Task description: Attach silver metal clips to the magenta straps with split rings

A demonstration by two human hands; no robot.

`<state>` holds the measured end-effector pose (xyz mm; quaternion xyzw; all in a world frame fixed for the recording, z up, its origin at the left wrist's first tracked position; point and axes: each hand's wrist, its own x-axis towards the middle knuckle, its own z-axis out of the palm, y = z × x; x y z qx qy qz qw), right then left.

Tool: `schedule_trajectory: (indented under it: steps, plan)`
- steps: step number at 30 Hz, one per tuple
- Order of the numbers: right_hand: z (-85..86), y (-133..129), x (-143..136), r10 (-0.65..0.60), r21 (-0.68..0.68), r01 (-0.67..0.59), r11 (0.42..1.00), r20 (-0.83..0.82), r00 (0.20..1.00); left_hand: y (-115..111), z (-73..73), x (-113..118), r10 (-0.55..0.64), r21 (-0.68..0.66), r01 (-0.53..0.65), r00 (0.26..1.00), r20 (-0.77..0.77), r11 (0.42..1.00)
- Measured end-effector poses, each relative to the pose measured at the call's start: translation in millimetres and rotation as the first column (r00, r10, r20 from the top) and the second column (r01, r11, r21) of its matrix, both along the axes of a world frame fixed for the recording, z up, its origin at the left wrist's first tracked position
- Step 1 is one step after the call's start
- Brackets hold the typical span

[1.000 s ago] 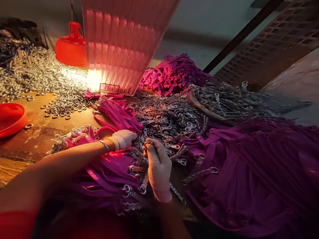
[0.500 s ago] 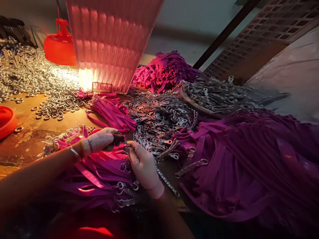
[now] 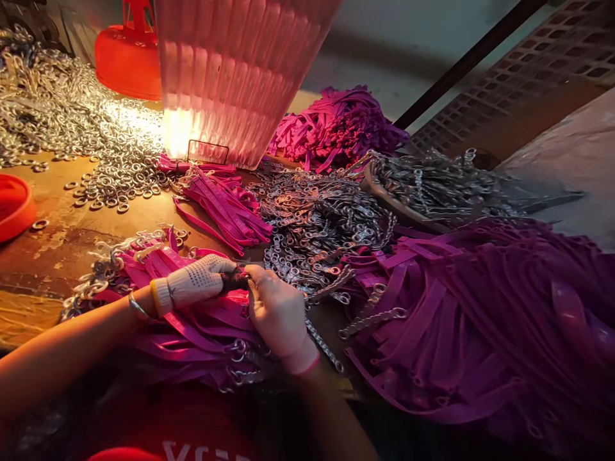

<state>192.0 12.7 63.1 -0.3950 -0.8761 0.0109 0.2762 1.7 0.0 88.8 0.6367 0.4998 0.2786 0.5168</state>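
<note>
My left hand, in a dotted white glove with dark fingertips, is closed, its fingertips meeting those of my right hand. My right hand, in a plain pale glove, pinches at the same spot. What lies between the fingers is too small and hidden to name. Beneath both hands spreads a pile of pink straps with metal rings and chains at their ends. Just beyond them, a smaller bundle of pink straps lies beside a heap of metal chains.
Loose metal rings cover the back left under a red lamp. A ribbed translucent panel stands behind. An orange-red bowl is at the left edge. Purple straps fill the right; chains fill a tray.
The view has shifted, so the background sits somewhat further right. Both hands stay together at nearly the same spot, and my right hand has turned slightly, its fingers more curled.
</note>
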Motion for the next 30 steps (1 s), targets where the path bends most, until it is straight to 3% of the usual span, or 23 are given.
schedule_trajectory:
  steps: [2, 6, 11, 15, 19, 22, 26, 30]
  plan:
    - [-0.7, 0, -1, 0.014, -0.032, -0.014, 0.999, -0.005, 1.000, -4, -2.5, 2, 0.019, 0.026, -0.018, 1.000, -0.009, 0.999]
    - [-0.8, 0, -2, -0.018, -0.136, 0.009, 0.991, -0.062, 0.998, -7, -6.5, 6, 0.074, 0.175, -0.043, 0.981, -0.178, 0.984]
    - [16.1, 2, 2, 0.062, -0.365, -0.061, 0.929, -0.008, 0.998, -8, -19.6, -2, 0.069, 0.119, -0.071, 0.997, 0.025, 0.990]
    - [32.7, 9, -6, 0.053, -0.541, 0.069, 0.838, 0.208, 0.977, -15, -30.8, -2, 0.162, 0.250, -0.163, 0.986, 0.028, 0.954]
    - [33.5, 15, -21, 0.063, -0.460, 0.182, 0.869, 0.467, 0.882, -20, -42.8, 2, 0.254, 0.331, -0.220, 0.965, -0.061, 0.918]
    - [31.5, 15, -25, 0.107, -0.351, 0.142, 0.926, 0.603, 0.791, -19, -50.7, 1, 0.225, 0.344, -0.182, 0.970, -0.090, 0.921]
    - [33.9, 15, -24, 0.140, -0.280, 0.078, 0.957, 0.680, 0.720, -15, -57.2, -2, 0.169, 0.356, -0.123, 0.980, -0.103, 0.927]
    - [34.8, 15, -20, 0.137, -0.254, 0.056, 0.965, 0.677, 0.723, -6, -57.2, 2, 0.161, 0.383, -0.095, 0.976, -0.145, 0.919]
